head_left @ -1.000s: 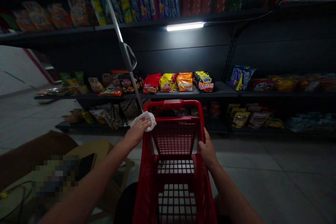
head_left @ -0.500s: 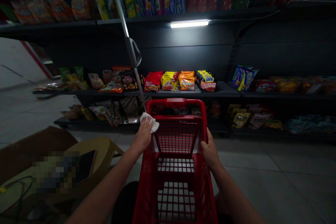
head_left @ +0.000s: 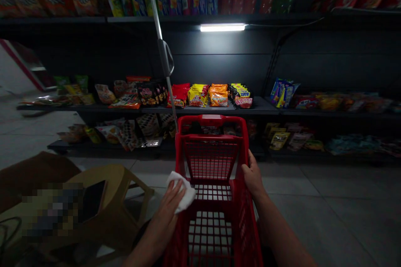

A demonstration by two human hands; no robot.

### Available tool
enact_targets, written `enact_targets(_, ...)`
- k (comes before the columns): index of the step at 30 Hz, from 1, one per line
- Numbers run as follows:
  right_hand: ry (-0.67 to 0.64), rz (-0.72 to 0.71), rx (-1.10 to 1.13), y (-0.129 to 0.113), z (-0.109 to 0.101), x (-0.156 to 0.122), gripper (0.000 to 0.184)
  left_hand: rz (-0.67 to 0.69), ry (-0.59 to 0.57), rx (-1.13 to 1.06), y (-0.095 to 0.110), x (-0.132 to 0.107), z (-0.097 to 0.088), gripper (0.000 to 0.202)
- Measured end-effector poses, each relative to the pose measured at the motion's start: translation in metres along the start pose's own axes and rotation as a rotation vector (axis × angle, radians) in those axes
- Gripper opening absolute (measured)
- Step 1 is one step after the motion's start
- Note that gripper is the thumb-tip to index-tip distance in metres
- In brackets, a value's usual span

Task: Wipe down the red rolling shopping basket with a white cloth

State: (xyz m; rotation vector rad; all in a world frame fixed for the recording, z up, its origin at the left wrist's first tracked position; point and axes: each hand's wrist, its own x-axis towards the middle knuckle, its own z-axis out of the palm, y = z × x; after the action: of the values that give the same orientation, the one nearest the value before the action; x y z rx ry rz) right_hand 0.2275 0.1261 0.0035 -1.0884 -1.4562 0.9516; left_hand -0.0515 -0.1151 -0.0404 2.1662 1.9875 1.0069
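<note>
In front of me stands a red plastic shopping cart (head_left: 213,118) with grid walls and a grid floor. My left hand (head_left: 171,200) presses a white cloth (head_left: 187,196) against the cart's left side rim, fingers laid over the cloth. On the opposite side, my right hand (head_left: 253,177) grips the cart's right rim, thumb on the inside and fingers around the outer edge. A metal pole (head_left: 167,60) with a grey handle piece rises behind the cart's upper left corner; where its foot ends is hidden.
Dark shelves (head_left: 269,104) of snack bags stretch across the back, lit by a tube light (head_left: 222,28). To the left stands a yellowish stool (head_left: 117,181) with a dark phone-like slab (head_left: 93,200) on it, beside a brown box (head_left: 40,171). Tiled floor (head_left: 313,204) lies to the right.
My left hand has slid the white cloth down the cart's left side toward me, from near the upper corner. My right hand keeps its hold. The view has shifted slightly.
</note>
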Motion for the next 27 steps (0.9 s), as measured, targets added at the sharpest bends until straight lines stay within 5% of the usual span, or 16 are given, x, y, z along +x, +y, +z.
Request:
enact_targets(3,0.01,-0.011,-0.011,0.004,-0.005,0.003,0.08,0.022,-0.002,0.003,0.005,0.004,0.003,0.073)
enact_targets(10,0.085,0.025,-0.08,-0.003,0.006,0.01,0.081,-0.039,0.059,0.022,-0.043,0.152,0.006,0.068)
enact_targets(13,0.137,0.033,-0.068,-0.008,0.012,0.017,0.08,0.001,0.026,0.005,-0.056,0.172,0.009,0.067)
enact_targets(16,0.182,0.021,-0.076,-0.006,0.013,0.027,0.078,0.023,-0.07,-0.024,-0.057,0.145,0.013,0.058)
enact_targets(19,0.204,0.001,-0.095,0.003,0.011,0.04,0.077,0.031,-0.093,-0.077,-0.046,0.085,0.009,0.053)
enact_targets(23,0.196,-0.018,-0.107,0.013,0.006,0.053,0.078,0.046,-0.096,-0.121,-0.018,0.002,-0.005,0.059)
enact_targets(27,0.199,-0.028,-0.108,0.014,0.003,0.057,0.078,0.001,-0.057,-0.092,0.015,-0.047,-0.003,0.066)
